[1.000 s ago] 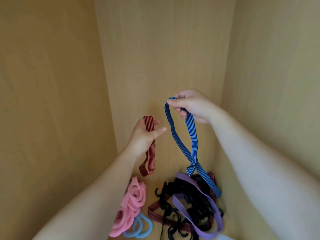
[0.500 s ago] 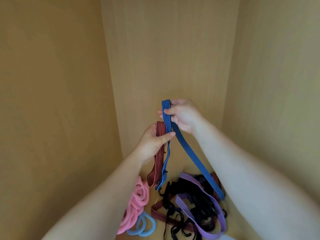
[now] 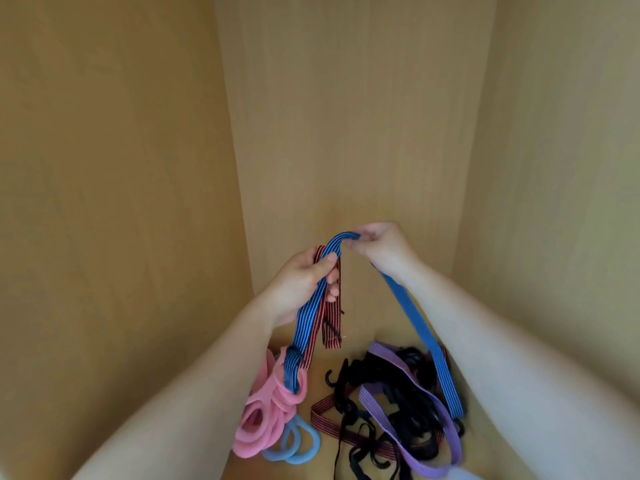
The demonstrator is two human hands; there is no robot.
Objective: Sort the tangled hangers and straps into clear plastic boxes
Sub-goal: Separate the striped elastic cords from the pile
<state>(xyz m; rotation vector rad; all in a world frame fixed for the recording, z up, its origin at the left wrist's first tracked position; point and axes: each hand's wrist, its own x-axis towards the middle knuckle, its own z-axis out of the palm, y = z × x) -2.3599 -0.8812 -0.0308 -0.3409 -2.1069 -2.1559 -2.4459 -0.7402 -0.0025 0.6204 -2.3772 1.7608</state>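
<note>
Left hand (image 3: 300,278) grips the blue strap (image 3: 311,317) together with the red strap (image 3: 331,320); right hand (image 3: 382,247) pinches the blue strap's top

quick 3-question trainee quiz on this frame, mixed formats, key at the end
1. True or false: the left hand grips only the red striped strap.
2. Multiple choice: the right hand pinches
A) the blue strap
B) a light blue loop
C) a pink loop
3. Short answer: what colour is the strap draped over the pile of black hooks?

Key
1. False. It grips the blue strap too.
2. A
3. Purple: the purple strap.
</note>
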